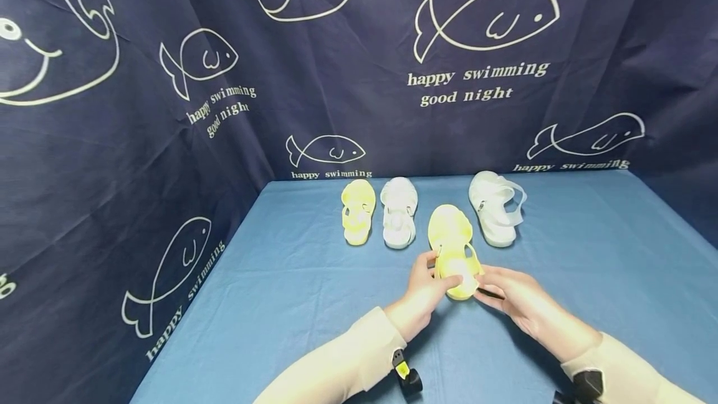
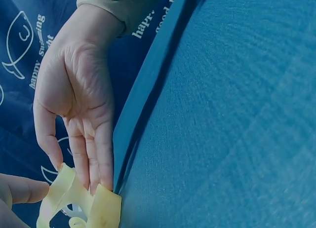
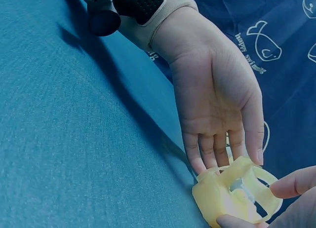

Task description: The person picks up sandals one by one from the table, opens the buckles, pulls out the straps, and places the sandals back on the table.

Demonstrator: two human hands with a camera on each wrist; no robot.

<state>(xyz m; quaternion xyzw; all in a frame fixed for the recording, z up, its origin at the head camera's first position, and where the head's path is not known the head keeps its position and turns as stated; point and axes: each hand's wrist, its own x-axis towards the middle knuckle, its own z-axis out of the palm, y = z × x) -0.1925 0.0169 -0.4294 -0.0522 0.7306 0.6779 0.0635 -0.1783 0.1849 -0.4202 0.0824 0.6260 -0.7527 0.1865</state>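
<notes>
In the head view, a yellow sandal is held over the table between both hands, its strapped end nearer to me. My left hand grips its left side, thumb over the top. My right hand pinches its right side near the strap. The left wrist view shows the left thumb and fingers at the edge of the yellow sandal. From the right wrist, the right hand has its thumb against the strap of the sandal and its fingers behind it.
Toward the back of the blue table lie another yellow sandal, a white sandal beside it, and a second white sandal with a loose strap farther right. Dark blue fish-printed cloth hangs behind and at the left.
</notes>
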